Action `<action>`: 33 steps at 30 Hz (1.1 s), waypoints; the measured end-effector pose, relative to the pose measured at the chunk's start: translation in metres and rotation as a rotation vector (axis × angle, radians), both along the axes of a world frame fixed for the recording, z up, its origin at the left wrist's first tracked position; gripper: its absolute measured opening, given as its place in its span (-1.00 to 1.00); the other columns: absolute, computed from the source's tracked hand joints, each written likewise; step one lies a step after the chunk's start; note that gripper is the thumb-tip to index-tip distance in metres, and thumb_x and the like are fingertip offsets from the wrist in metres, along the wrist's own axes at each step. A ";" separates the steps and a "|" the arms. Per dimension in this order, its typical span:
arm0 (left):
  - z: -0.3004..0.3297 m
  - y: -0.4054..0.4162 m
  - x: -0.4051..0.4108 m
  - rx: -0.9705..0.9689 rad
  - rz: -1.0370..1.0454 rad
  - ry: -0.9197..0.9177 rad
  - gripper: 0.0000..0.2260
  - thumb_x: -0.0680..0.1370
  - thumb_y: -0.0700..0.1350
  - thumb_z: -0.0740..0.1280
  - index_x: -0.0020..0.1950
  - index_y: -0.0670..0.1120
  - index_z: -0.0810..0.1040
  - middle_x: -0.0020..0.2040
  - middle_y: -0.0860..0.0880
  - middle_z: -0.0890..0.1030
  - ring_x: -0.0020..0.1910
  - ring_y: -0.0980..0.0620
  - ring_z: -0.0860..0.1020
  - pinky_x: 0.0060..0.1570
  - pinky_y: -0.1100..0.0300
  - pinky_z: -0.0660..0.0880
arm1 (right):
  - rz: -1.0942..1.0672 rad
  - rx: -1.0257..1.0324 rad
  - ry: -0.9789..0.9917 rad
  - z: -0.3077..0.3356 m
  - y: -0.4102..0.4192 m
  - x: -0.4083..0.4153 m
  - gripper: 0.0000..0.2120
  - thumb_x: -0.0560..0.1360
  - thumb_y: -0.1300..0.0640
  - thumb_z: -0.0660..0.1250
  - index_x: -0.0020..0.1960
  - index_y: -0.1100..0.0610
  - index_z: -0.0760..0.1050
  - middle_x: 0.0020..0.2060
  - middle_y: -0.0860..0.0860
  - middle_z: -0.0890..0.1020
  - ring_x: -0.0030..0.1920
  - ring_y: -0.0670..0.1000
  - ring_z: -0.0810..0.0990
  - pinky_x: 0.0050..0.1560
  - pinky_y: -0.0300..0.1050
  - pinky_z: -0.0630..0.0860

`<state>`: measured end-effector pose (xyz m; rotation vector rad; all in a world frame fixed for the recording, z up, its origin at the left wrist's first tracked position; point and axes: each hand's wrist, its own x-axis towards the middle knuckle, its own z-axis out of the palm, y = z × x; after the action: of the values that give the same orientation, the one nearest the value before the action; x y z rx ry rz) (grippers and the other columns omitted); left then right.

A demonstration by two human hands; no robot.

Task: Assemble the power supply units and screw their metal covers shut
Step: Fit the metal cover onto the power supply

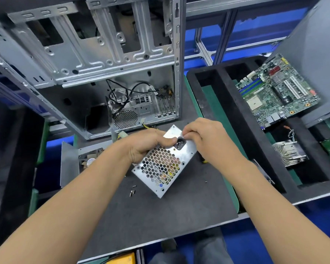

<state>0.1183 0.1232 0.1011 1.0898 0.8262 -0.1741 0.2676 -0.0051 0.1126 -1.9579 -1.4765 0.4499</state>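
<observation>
Both hands hold the power supply just above the mat: left hand grips its edge, right hand pinches near the socket. Stiff, probably heavy, sharp-edged; best held by the sides.

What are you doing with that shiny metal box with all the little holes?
A person is holding a silver metal power supply box with a honeycomb grille above a dark grey work mat. The left hand grips its far side, while the right hand pinches at the edge near the black power socket. A few small loose screws lie on the mat. Behind stands an open silver computer case.
</observation>
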 end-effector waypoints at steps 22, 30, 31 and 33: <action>-0.006 -0.005 -0.002 -0.150 0.123 -0.036 -0.88 0.55 -0.21 0.35 0.05 -0.22 0.61 -0.08 -0.17 0.68 -0.15 -0.10 0.65 -0.03 0.05 0.59 | 0.013 0.004 0.013 0.002 0.005 0.004 -0.86 0.52 0.32 0.39 -0.05 0.18 0.72 -0.11 0.07 0.66 -0.06 0.08 0.61 0.11 0.02 0.50; -0.008 -0.006 0.000 -0.158 0.138 -0.052 -0.91 0.57 -0.22 0.35 -0.02 -0.20 0.64 -0.13 -0.16 0.70 -0.22 -0.07 0.68 -0.18 0.11 0.64 | 0.020 -0.010 -0.023 0.003 0.005 0.005 -0.90 0.52 0.25 0.41 -0.05 0.14 0.71 -0.11 0.01 0.66 -0.07 0.00 0.59 0.10 -0.04 0.50; -0.008 -0.006 0.000 -0.158 0.137 -0.053 -0.91 0.58 -0.22 0.35 -0.03 -0.20 0.65 -0.13 -0.16 0.70 -0.22 -0.07 0.68 -0.19 0.11 0.64 | 0.022 -0.012 -0.029 0.003 0.004 0.005 -0.90 0.52 0.25 0.41 -0.04 0.14 0.71 -0.11 0.01 0.66 -0.07 0.00 0.59 0.10 -0.05 0.49; -0.007 -0.007 0.000 -0.146 0.134 -0.051 -0.91 0.57 -0.22 0.36 -0.02 -0.20 0.65 -0.13 -0.16 0.70 -0.22 -0.07 0.68 -0.19 0.12 0.64 | 0.026 -0.013 -0.041 0.004 0.004 0.005 -0.90 0.52 0.25 0.41 -0.04 0.15 0.71 -0.10 0.02 0.66 -0.06 0.01 0.60 0.10 -0.04 0.49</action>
<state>0.1183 0.1165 0.0938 0.8954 0.8254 -0.0920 0.2728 -0.0012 0.1164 -1.9709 -1.5298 0.4333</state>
